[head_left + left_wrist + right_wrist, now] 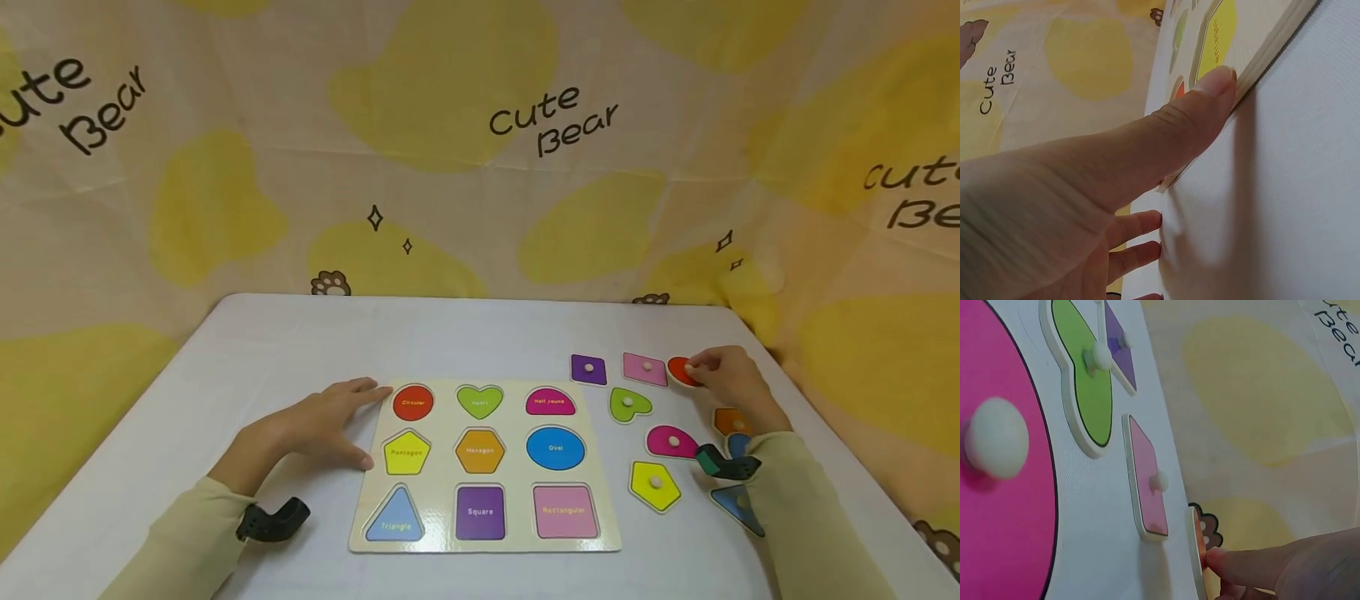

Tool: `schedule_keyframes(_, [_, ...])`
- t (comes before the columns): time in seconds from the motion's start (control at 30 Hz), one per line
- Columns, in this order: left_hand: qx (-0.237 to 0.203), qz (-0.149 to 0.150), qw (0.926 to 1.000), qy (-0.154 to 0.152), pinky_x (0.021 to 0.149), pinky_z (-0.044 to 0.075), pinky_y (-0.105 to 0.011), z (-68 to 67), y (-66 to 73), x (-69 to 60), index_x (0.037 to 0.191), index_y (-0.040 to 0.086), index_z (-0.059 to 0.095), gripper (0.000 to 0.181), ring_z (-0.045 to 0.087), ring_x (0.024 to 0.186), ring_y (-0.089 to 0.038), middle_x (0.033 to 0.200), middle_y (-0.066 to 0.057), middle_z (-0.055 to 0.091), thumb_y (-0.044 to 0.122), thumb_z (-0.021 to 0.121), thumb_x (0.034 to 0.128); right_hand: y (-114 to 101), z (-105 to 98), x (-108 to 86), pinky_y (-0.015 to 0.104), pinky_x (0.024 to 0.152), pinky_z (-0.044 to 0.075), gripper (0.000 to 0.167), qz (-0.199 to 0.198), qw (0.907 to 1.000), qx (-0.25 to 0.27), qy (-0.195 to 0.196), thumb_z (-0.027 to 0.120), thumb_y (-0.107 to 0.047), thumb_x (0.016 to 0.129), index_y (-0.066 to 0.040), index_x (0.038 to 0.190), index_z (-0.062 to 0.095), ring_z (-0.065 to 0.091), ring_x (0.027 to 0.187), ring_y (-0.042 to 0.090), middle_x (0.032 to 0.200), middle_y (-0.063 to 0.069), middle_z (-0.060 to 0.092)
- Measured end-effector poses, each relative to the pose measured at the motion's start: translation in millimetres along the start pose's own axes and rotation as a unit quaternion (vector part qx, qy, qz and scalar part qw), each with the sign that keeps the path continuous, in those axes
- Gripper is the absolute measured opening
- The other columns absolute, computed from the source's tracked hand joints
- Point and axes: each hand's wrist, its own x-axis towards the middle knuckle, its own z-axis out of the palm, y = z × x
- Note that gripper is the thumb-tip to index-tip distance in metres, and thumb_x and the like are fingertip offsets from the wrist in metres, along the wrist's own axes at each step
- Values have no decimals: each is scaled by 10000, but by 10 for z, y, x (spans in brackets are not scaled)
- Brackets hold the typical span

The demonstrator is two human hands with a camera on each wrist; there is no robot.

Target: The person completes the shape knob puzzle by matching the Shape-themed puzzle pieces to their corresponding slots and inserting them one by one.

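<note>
The puzzle board (517, 467) lies flat on the white table, with printed shapes in three rows. My left hand (318, 425) rests at its left edge, thumb and index finger spread and touching the board; in the left wrist view the thumb of the hand (1147, 140) lies on the edge beside the yellow pentagon (1217, 39). At the back right, my right hand (738, 383) pinches the red round piece (678, 370) with thumb and fingertips. In the right wrist view the red piece (1197, 550) stands at the fingertips of the hand (1272, 562), its knob hidden.
Right of the board lie the purple square (588, 377), pink rectangle (637, 364), green heart (637, 408), magenta half round (663, 446) and yellow pentagon (652, 496) pieces. An orange piece (727, 419), a blue one (737, 443) and a blue triangle (735, 508) lie by the right forearm.
</note>
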Motion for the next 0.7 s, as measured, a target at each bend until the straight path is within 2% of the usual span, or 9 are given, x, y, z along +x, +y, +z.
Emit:
schedule_keyframes(0.33, [3,-29,10000,-11,1092,353,-746,26,-6,4,1556,189,410,1022,337,1460,-505,1609,-207,361,457,893,696,-171,60,-46,277,683,463,357,-49,10000,23,9,609,-210,1016,80,1224,636,525,922,331,1123,274,593])
schedule_keyframes(0.7, [78,-70,9999,8,1082,372,-741,29,-5,8,1559,203,406,1023,341,1460,-500,1612,-198,360,463,891,698,-357,108,-80,274,652,446,303,-754,9968,72,248,659,-165,984,97,1135,680,536,892,318,1025,264,631])
